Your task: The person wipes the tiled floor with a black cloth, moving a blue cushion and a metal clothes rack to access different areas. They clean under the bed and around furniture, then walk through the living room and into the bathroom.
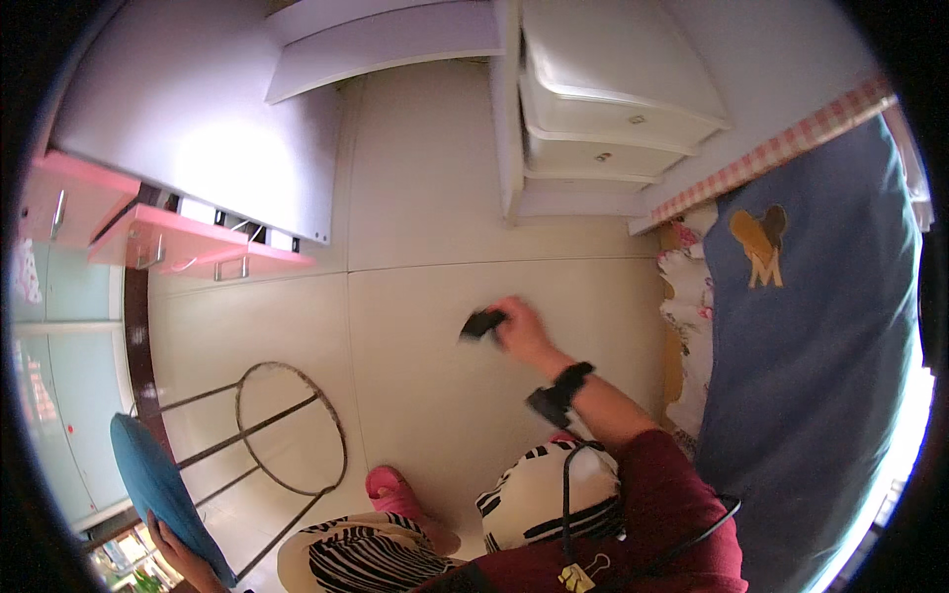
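Our right grip is closed around one end of a small black object, too blurred to identify, held out above the pale floor. Our left grip lies with its fingers against the outer face of a stool's blue seat; the thumb is hidden, so we cannot tell how firmly it is closed. The stool is tipped over to our left, its seat on edge and its dark legs running across to a round base ring; whether that ring touches the floor, we cannot tell.

We judge the frame stiff and fairly light, the seat firm with a little give, and its rim or a leg near it the surest hold. The black object looks light and easy to pinch.

Open floor lies ahead and between the stool and the right grip. Pink drawers jut out beyond the stool, under the white table; white drawers stand ahead to the right, and a blue cover bounds our right. Near the ring is our pink slipper.
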The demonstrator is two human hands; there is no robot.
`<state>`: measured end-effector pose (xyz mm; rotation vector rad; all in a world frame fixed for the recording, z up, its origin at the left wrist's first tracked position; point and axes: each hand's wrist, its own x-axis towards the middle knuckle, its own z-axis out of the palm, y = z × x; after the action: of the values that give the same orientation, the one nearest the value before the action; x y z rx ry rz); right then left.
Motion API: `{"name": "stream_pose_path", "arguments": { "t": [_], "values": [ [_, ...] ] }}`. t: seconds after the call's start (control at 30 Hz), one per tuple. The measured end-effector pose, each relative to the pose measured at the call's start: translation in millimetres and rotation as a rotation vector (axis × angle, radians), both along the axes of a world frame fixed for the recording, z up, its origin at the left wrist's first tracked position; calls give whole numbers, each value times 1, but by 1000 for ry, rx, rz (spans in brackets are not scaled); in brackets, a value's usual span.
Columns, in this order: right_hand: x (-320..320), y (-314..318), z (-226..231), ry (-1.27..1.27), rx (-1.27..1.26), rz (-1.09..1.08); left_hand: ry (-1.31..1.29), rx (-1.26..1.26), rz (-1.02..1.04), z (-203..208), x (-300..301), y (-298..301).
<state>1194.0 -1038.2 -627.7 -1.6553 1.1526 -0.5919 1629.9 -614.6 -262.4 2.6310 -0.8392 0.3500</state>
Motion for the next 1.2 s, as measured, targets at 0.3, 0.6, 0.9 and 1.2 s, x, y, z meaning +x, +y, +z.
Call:
{"name": "stream_pose_path", "arguments": {
  "t": [0.3, 0.6, 0.9, 1.2],
  "values": [
    [13, -53, -58, 361, -562, -169, 77, -108, 50, -1, -27, -23],
    [-47, -7, -1, 234, -574, 59, -51, 2, 73, -2, -28, -25],
    [-34, 69, -34, 245, -163, 188, -47, 29, 30, 1, -19, -19],
    [-181, -81, 16, 494, -334, -593, -36, 59, 51, 3, -12, -18]
  ]
}}
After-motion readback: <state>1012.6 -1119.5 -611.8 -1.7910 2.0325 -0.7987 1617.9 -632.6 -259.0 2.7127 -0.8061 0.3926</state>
